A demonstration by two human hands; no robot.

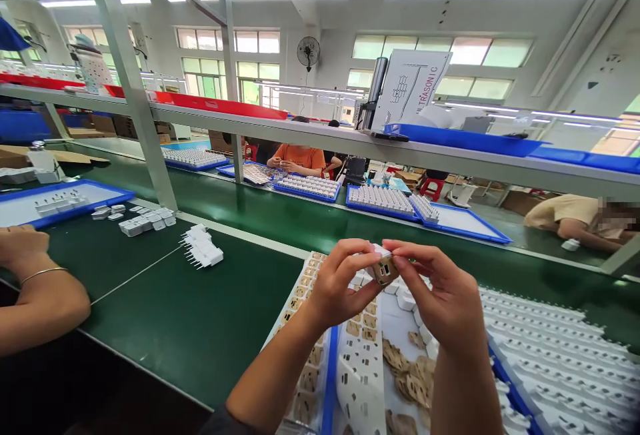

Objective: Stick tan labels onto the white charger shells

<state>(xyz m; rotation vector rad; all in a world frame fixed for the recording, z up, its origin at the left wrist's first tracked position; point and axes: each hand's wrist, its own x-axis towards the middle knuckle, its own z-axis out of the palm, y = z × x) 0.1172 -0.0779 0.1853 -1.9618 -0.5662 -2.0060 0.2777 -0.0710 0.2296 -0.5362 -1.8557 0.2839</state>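
Between both hands, over the tray area, is a small white charger housing [384,271] with a tan face and port openings turned toward me. My left hand [343,281] grips it from the left with thumb and fingers. My right hand [440,288] pinches its upper right edge with the fingertips. Below them lies a white sheet [357,381] with cut-outs and tan stickers left at its upper end. A second sticker sheet [306,341] lies to its left. Loose tan pieces [415,378] are heaped in the tray beneath my right forearm.
Rows of white housings [555,335] fill the right side. On the green bench, a cluster of white plugs [201,246] lies left, near a co-worker's arm [40,288]. A metal upright [133,81] carries the shelf. Blue-rimmed trays [383,201] stand across the bench; other people sit beyond.
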